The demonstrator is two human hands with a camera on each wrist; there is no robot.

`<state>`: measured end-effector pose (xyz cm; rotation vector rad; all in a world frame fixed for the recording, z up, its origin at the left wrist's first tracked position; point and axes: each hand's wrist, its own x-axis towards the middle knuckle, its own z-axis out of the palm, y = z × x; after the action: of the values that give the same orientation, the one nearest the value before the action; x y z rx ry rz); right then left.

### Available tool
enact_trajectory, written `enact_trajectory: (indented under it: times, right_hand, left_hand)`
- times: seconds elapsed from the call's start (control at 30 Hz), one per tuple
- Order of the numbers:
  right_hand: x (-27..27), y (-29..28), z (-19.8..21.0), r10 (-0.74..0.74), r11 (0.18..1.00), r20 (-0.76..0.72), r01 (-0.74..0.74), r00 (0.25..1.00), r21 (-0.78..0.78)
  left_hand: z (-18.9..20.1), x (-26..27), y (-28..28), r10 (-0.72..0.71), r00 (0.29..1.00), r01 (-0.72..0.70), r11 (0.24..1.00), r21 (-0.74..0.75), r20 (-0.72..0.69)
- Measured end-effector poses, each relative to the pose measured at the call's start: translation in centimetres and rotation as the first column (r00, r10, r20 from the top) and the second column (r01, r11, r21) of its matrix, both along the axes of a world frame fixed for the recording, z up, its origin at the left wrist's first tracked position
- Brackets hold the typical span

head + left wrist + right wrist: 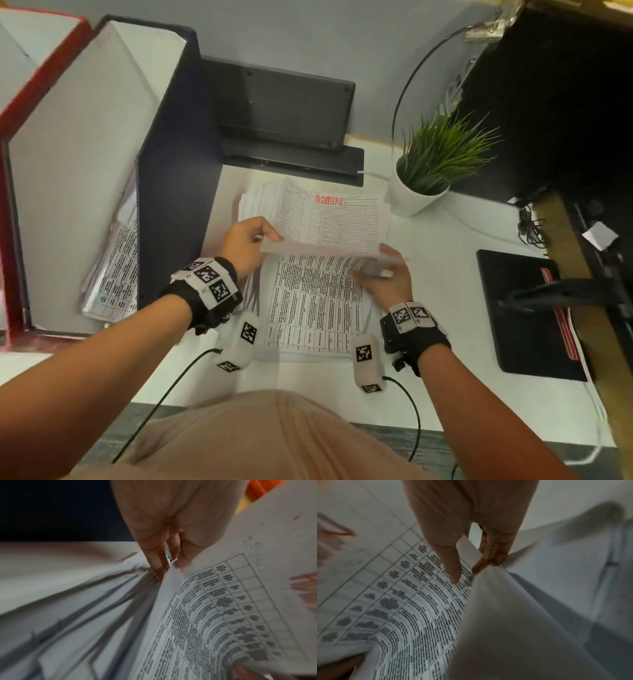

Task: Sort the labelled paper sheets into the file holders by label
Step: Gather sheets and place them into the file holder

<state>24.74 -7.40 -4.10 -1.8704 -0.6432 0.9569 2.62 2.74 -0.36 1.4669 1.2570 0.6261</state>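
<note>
**Both hands on the ADMIN sheet above the pile**

From your head camera, starting at the left: a red file holder (13,102) stands at the edge, and beside it a dark blue file holder (171,164) with printed sheets already leaning inside. Right of that, your left hand (245,245) pinches the near left corner of a sheet marked ADMIN (330,222) in red, and your right hand (388,277) grips its near right corner, so the sheet hangs tilted over the paper pile (313,308) lying on the white desk (445,308).

Your left wrist camera adds what the head view hides: the left fingers (157,561) reach down to the pile's edge, while the thumb side presses the lifted sheet's corner. The pile's fanned edges show here too, though blurred.

Your right wrist camera shows the right thumb (448,561) on the printed table of a page and the fingers curled round a paper edge; which sheet exactly, you cannot tell from the blur.

Further right on the desk sit a potted green plant (431,168) in a white pot and a black pad (524,315). A dark monitor base (291,150) stands behind the pile against a grey wall.
</note>
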Motion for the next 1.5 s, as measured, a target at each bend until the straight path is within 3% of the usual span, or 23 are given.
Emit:
enact_trajectory:
  times: [0.07, 0.17, 0.27, 0.33, 0.43, 0.6, 0.83, 0.93, 1.0, 1.07, 1.17, 1.23, 1.37, 1.5]
  right_hand:
    - [0.4, -0.5, -0.1, 0.051, 0.995, 0.025, -0.053, 0.998, 0.084]
    - [0.5, -0.8, -0.2, 0.100, 0.993, 0.153, -0.108, 0.983, 0.043]
    - [0.3, -0.7, -0.5, 0.062, 0.998, 0.113, -0.065, 0.992, 0.020]
    - [0.3, -0.8, -0.6, 0.069, 0.997, 0.125, -0.071, 0.990, 0.005]
    - [0.7, -0.8, -0.4, 0.031, 1.000, 0.016, -0.031, 0.999, -0.002]
    - [0.3, -0.8, -0.4, 0.029, 0.999, 0.037, -0.030, 0.999, 0.018]
    - [0.3, -0.4, -0.9, 0.034, 0.999, 0.111, -0.031, 0.993, -0.021]
    - [0.2, -0.3, -0.8, 0.023, 0.997, 0.152, -0.011, 0.988, -0.083]
    - [0.3, -0.3, -0.7, -0.046, 0.994, 0.069, 0.053, 0.997, -0.098]
    - [0.3, -0.3, -0.4, -0.074, 0.993, 0.051, 0.078, 0.996, -0.093]
    - [0.4, -0.4, 0.0, -0.080, 0.993, 0.064, 0.085, 0.995, -0.080]
    - [0.6, -0.5, 0.1, -0.053, 0.997, 0.085, 0.058, 0.995, -0.052]
    - [0.9, -0.7, 0.4, -0.018, 0.999, 0.048, 0.016, 0.999, 0.037]
    - [1.2, -0.5, 0.3, 0.012, 0.996, 0.012, -0.013, 1.000, 0.093]
  left_hand:
    - [0.3, 0.0, 0.1, -0.029, 1.000, 0.029, 0.999, -0.017, -0.001]
    - [0.1, 0.4, 1.2, 0.070, 0.993, -0.073, 0.997, -0.026, -0.099]
    - [-0.2, 0.6, 2.8, 0.167, 0.972, -0.198, 0.961, -0.192, -0.167]
    - [-0.3, 0.8, 3.8, 0.089, 0.947, -0.160, 0.963, -0.215, -0.308]
    - [-0.2, 1.5, 4.4, -0.009, 0.870, -0.087, 0.981, -0.171, -0.494]
    - [-0.5, 2.4, 4.1, -0.039, 0.784, 0.030, 0.999, -0.025, -0.619]
    - [0.0, 2.0, 3.1, -0.106, 0.795, 0.127, 0.992, -0.007, -0.597]
    - [0.5, 2.0, 2.1, -0.035, 0.793, 0.162, 0.974, 0.156, -0.608]
    - [0.5, 1.8, 1.2, 0.018, 0.871, 0.149, 0.943, 0.298, -0.491]
    - [0.1, 1.7, 0.5, 0.006, 0.952, 0.106, 0.932, 0.348, -0.306]
    - [-0.5, 1.6, 0.3, 0.020, 0.998, -0.007, 0.978, 0.209, -0.061]
    - [-0.7, 1.4, 0.4, 0.013, 0.999, -0.017, 0.991, 0.135, 0.032]
    - [-0.5, 0.9, 0.6, -0.137, 0.991, 0.134, 0.983, 0.122, 0.011]
    - [-0.7, 0.9, 1.0, -0.136, 0.988, 0.143, 0.983, 0.114, -0.071]
